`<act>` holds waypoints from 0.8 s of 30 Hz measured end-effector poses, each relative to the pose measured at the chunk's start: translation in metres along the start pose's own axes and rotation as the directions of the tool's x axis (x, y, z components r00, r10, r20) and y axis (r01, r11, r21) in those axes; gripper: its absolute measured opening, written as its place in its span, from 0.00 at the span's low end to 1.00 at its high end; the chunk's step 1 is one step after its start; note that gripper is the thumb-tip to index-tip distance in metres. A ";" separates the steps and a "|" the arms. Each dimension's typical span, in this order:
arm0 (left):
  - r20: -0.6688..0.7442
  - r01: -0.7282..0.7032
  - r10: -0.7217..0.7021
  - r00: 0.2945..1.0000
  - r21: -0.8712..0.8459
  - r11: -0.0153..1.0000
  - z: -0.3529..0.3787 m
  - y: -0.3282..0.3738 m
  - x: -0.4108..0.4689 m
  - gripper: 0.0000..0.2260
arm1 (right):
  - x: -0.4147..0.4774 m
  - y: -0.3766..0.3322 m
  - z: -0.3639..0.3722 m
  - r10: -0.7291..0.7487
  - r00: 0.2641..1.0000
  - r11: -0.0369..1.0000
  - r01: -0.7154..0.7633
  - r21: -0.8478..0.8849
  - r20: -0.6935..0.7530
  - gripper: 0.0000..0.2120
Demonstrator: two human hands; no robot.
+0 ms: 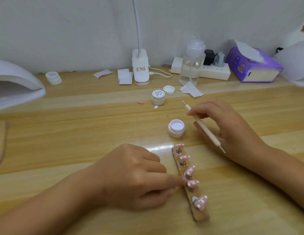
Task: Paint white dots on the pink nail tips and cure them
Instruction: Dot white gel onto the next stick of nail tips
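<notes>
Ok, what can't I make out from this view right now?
All head view.
Left hand grip at the fourth tip: own fingertips blurred, hiding its base.
Lamp inside: cut by left edge.
Closed jar label: too small.
Tool end, in right hand: too small to see paint.

Two hands in shot, both bare. The left hand (132, 177) has rounded knuckles and slim fingers, but its fingertips are smeared by blur, so the nails can't be read. Its left forearm (51, 206) is uncovered right down to the bottom left corner of the frame. Over to the right hand (227, 126): same story, slim fingers, nothing worn that shows. The right forearm (282, 173) is uncovered out to the frame's right edge.
</notes>
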State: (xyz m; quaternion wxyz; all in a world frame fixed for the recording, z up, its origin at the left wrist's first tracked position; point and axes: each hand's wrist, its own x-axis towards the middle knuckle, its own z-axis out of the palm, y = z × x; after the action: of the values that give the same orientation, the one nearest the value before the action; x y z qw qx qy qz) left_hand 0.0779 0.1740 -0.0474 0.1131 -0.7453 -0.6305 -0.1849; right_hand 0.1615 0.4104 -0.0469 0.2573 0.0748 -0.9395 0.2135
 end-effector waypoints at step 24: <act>-0.119 0.027 -0.010 0.993 0.145 0.989 0.004 0.003 0.006 0.10 | -0.046 -0.056 -0.017 0.257 0.907 0.850 -0.376 0.368 0.334 0.06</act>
State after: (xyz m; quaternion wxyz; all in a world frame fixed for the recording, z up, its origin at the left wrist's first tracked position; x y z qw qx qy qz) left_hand 0.0819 0.1803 -0.0482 0.2028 -0.7168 -0.6416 -0.1827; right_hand 0.2226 0.3690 -0.0370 0.0638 0.0002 -0.8959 0.4397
